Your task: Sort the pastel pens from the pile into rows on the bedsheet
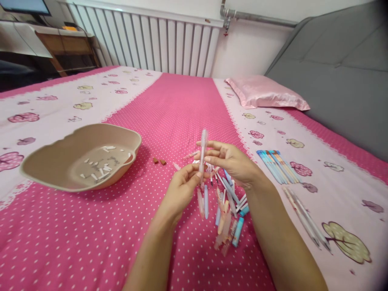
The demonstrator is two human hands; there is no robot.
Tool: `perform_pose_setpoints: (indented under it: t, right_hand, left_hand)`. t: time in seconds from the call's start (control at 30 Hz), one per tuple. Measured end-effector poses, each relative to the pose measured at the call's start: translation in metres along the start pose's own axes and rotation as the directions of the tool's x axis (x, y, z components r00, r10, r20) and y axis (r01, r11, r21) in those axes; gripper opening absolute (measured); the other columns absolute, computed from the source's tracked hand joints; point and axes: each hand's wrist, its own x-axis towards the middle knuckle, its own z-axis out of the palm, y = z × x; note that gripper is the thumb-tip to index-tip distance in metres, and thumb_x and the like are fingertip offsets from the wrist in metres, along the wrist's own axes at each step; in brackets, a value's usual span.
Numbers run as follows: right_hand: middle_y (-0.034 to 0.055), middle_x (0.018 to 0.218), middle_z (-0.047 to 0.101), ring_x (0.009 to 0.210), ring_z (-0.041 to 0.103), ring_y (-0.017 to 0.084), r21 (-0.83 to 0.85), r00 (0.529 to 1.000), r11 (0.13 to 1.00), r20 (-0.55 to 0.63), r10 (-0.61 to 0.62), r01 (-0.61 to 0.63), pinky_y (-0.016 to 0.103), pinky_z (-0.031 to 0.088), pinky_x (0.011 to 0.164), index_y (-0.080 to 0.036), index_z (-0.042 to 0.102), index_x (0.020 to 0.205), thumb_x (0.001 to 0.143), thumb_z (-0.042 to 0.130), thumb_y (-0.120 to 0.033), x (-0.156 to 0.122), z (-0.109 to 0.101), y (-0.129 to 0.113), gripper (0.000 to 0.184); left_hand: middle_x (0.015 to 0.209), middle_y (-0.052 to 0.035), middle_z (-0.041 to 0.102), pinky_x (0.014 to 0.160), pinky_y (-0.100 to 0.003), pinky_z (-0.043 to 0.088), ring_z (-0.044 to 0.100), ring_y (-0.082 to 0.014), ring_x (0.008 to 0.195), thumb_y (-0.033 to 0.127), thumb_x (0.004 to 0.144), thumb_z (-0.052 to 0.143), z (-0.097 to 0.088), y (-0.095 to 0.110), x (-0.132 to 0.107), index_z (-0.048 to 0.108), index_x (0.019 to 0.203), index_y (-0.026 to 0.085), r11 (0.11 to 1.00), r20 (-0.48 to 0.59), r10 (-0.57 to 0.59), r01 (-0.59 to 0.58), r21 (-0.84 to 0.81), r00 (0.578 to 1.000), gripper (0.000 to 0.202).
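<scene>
A white radiator (145,36) is running along the far wall, and a grey headboard (333,52) with a pink pillow (266,93) before it is bounding the right side of the bed (136,226), whose dotted pink cloth is carrying everything in use. Over its middle, a pale, see-through pen (203,149) is standing nearly upright, raised above the cloth between both hands. The left hand (183,184) is pinching its lower part between thumb and fingers; the right hand (226,161) is closing thumb and fingers lightly around the middle, its other fingers curving loosely behind. For good handling, I judge, both pinches should be lining up along the barrel, pressing gently and avoiding any sideways bend, since the thin plastic is probably flexing easily.

Just below the hands, a loose heap of pen parts (222,226) is spreading towards the wearer, so low wrists would be risking a knock. The right forearm is passing beside it; on that arm's outer side two pens (307,220) are lying side by side, with a row of blue-capped pens (279,166) farther off. To the left, two small brown pieces (163,162) are resting near a beige basin (100,135) that is holding small white bits (106,169). Between its rim and the left forearm, a broad stretch of dotted cloth is offering the easiest elbow room.
</scene>
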Motion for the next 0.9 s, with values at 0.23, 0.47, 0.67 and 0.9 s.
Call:
perform_pose_setpoints:
  t: [0.23,0.47,0.67,0.9]
  right_hand:
    - [0.0041,0.086,0.067,0.077,0.065,0.018,-0.094,0.996,0.996,-0.093,-0.012,0.003,0.031,0.053,0.068,-0.018,0.057,0.111,0.066,0.080,-0.031,0.0012,-0.0031,0.0041,0.053]
    - [0.0059,0.102,0.067,0.095,0.064,0.017,-0.025,0.998,0.999,-0.060,-0.028,0.026,0.031,0.052,0.084,-0.020,0.058,0.112,0.070,0.077,-0.028,0.0021,-0.0016,0.0008,0.047]
    - [0.0079,0.108,0.069,0.091,0.067,0.019,0.018,1.000,1.000,0.029,0.001,-0.001,0.032,0.055,0.076,-0.021,0.055,0.119,0.078,0.069,-0.025,0.0006,-0.0031,0.0003,0.043]
    - [0.0066,0.100,0.071,0.087,0.068,0.019,0.000,1.000,1.000,-0.015,0.002,-0.002,0.029,0.055,0.069,-0.020,0.055,0.116,0.075,0.073,-0.027,0.0015,-0.0044,0.0047,0.045]
  left_hand:
    - [0.084,-0.0040,0.069,0.079,-0.028,0.045,0.061,-0.0155,0.080,0.021,0.076,0.066,0.0020,0.0019,-0.0011,0.067,0.084,0.016,0.998,0.020,0.016,-0.015,-0.061,1.000,0.009]
    - [0.083,-0.0035,0.068,0.079,-0.028,0.045,0.061,-0.0155,0.079,0.022,0.076,0.066,0.0014,0.0017,-0.0009,0.067,0.082,0.016,0.998,0.026,0.025,-0.024,-0.062,0.999,0.008]
    - [0.086,-0.0051,0.069,0.081,-0.030,0.044,0.063,-0.0179,0.084,0.022,0.078,0.065,0.0005,0.0012,-0.0008,0.066,0.083,0.016,0.999,0.027,0.012,-0.011,-0.048,1.000,0.008]
    - [0.083,-0.0049,0.069,0.081,-0.030,0.044,0.063,-0.0185,0.084,0.024,0.077,0.067,0.0013,0.0022,-0.0009,0.066,0.081,0.016,0.999,0.028,0.005,-0.004,-0.047,1.000,0.009]
